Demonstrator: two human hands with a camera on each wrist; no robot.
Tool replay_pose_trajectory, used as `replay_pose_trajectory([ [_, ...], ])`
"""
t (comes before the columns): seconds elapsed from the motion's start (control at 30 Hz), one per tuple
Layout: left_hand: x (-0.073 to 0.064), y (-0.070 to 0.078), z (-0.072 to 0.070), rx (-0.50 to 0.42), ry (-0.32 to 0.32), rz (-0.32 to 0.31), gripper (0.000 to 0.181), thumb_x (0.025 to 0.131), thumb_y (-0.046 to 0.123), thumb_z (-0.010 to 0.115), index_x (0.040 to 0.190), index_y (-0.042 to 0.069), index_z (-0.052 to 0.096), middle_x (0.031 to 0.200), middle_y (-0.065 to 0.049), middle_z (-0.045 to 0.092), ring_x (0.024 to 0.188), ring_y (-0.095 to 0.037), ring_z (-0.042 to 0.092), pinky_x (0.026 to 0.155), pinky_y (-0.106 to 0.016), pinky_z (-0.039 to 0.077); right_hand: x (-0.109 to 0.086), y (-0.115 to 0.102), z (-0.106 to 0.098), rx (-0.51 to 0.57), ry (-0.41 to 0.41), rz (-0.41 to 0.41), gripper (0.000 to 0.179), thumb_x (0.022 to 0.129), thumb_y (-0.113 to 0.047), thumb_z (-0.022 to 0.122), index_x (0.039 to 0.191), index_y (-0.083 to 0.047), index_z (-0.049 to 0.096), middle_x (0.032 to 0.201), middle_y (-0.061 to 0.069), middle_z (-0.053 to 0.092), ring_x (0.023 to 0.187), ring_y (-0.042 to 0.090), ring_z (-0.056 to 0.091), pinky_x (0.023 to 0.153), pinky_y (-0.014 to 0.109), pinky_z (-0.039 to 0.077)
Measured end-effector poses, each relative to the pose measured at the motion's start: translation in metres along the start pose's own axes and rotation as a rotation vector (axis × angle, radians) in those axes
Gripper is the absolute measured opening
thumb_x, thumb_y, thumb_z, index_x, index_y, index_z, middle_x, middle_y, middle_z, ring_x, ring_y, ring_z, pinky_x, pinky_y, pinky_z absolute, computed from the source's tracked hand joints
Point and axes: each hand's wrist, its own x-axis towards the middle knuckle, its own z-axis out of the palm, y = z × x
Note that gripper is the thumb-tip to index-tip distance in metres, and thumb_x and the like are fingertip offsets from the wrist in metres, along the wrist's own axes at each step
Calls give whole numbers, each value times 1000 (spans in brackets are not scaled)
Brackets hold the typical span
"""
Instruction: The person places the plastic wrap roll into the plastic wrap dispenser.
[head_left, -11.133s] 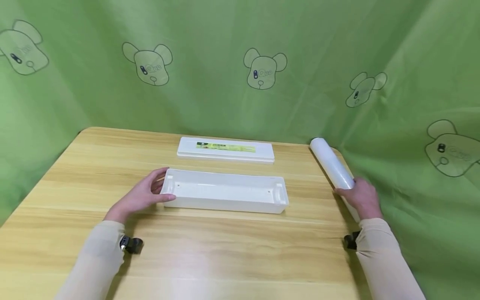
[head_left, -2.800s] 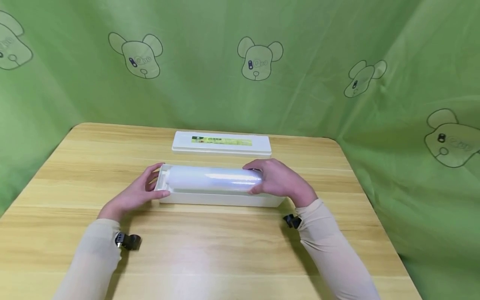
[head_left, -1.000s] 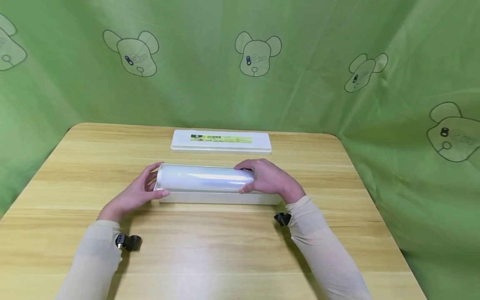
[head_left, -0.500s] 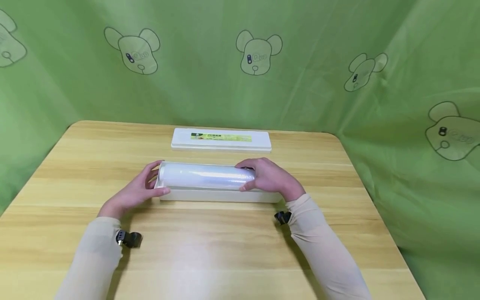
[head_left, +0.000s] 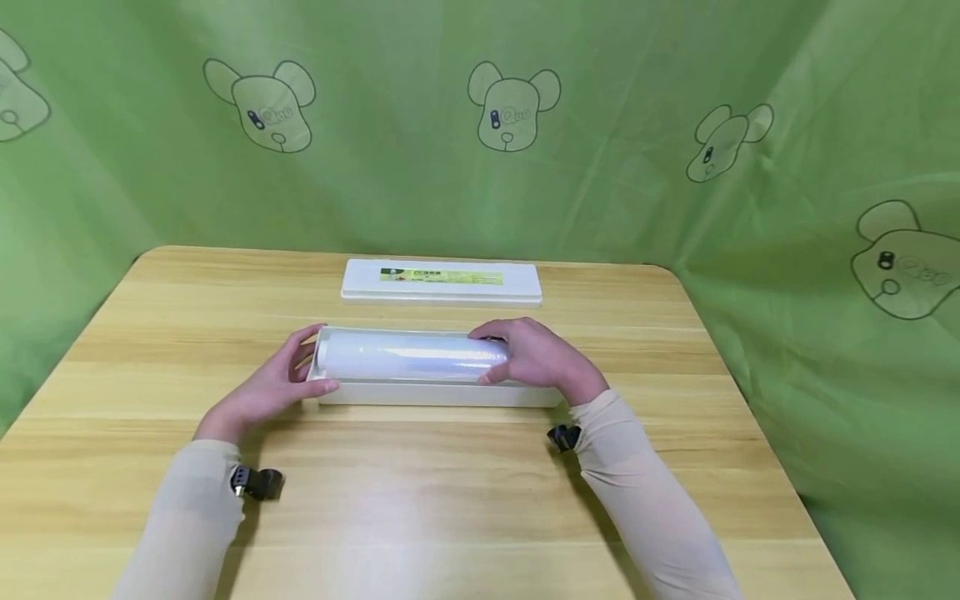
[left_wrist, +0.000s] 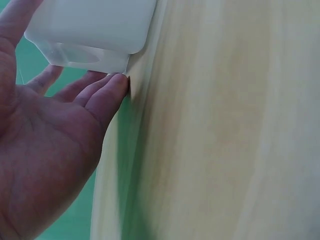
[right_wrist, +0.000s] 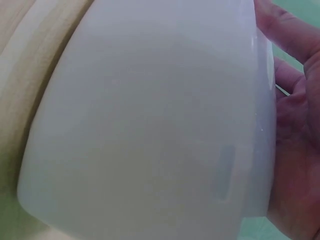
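Note:
A long white plastic box sits on the table, its long side facing me. Inside it lies a shiny roll of cling film, its left end low against the box's left end. My left hand grips that left end, thumb at the front and fingers behind; the left wrist view has the fingertips against the box end. Curled over the right part of the roll is my right hand, which hides the roll's right end. In the right wrist view the box wall covers most of the picture.
Behind the box lies a white lid with a yellow-green label. The wooden table reaches back to a green curtain with bear-head prints, which also hangs along both sides.
My right hand has brought the roll from the table's right side into the box, then shifted it slightly left and lower. My left hand stays on the box end. The last half second shows hardly any motion.

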Motion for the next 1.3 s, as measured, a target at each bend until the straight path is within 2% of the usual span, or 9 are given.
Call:
replay_pose_trajectory([
  [0.5, -3, 3, 0, 5, -5, -4, 95, 90, 18, 73, 158, 12, 6, 160, -23, 12, 144, -43, 17, 114, -54, 20, 0, 4, 6, -6, 12, 5, 60, 75, -28, 87, 129, -13, 65, 120, 0, 65, 96, 16, 58, 88, 35, 48],
  [0.83, -1, 4, 0, 24, -10, -30, 97, 90, 24, 74, 158, 13, 6, 160, -23, 14, 143, -42, 18, 114, -54, 20, -2, 6, 7, -21, 15, -11, 60, 76, -28, 86, 130, -13, 64, 128, 1, 63, 112, 15, 57, 99, 37, 45],
  [1.13, 0, 5, -2, 22, -16, -23, 97, 89, 24, 74, 158, 14, 6, 159, -23, 17, 143, -42, 21, 114, -54, 21, -2, 7, 10, -34, 27, -32, 57, 76, -24, 86, 128, -12, 65, 125, 1, 64, 110, 16, 58, 98, 36, 46],
  [1.3, 1, 2, -1, 19, -20, -26, 97, 89, 23, 74, 157, 14, 6, 159, -23, 17, 142, -42, 23, 114, -53, 22, -2, 9, 11, -30, 25, -45, 57, 77, -23, 86, 128, -11, 65, 126, 3, 64, 114, 18, 57, 101, 36, 44],
])
